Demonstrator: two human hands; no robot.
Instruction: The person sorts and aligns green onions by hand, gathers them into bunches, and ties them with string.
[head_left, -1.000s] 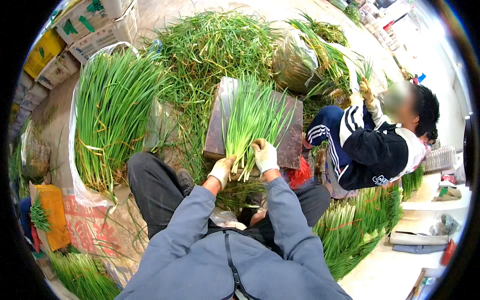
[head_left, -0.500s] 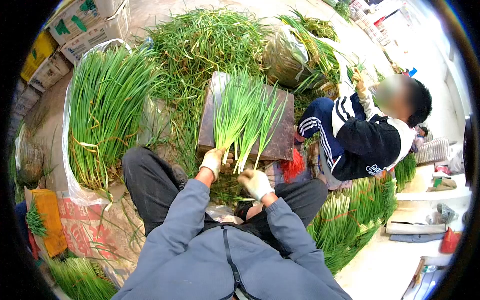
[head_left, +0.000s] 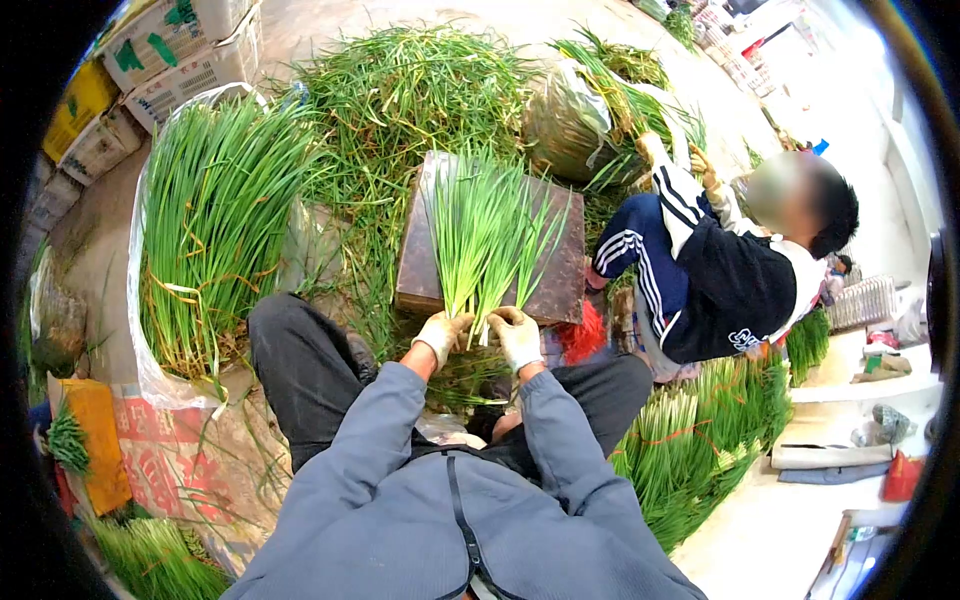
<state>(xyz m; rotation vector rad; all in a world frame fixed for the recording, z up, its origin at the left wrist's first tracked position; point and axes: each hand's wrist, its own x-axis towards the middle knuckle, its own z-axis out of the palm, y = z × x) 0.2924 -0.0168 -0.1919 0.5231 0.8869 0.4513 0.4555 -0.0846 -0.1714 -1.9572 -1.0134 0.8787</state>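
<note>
Green leafy stalks [head_left: 480, 235] lie fanned out on a dark brown board [head_left: 420, 262], their pale ends over its near edge. My left hand [head_left: 441, 336], in a whitish glove, is closed on the pale ends at the left. Close beside it, my gloved right hand [head_left: 516, 337] pinches the pale ends at the right. The fingertips of both hands nearly meet at the stalks. Red strands [head_left: 583, 335] hang by the board's near right corner.
A large bundle of stalks [head_left: 215, 230] stands in white plastic at the left. Behind the board lies a loose green heap [head_left: 410, 100]. A co-worker [head_left: 735, 270] sits at the right, near tied bundles [head_left: 700, 440]. Crates [head_left: 195, 75] are stacked at the back left.
My right hand has moved up and left from below the board to the stalk ends, and its fingers have closed there. The co-worker's arms have moved toward the plastic-wrapped pile.
</note>
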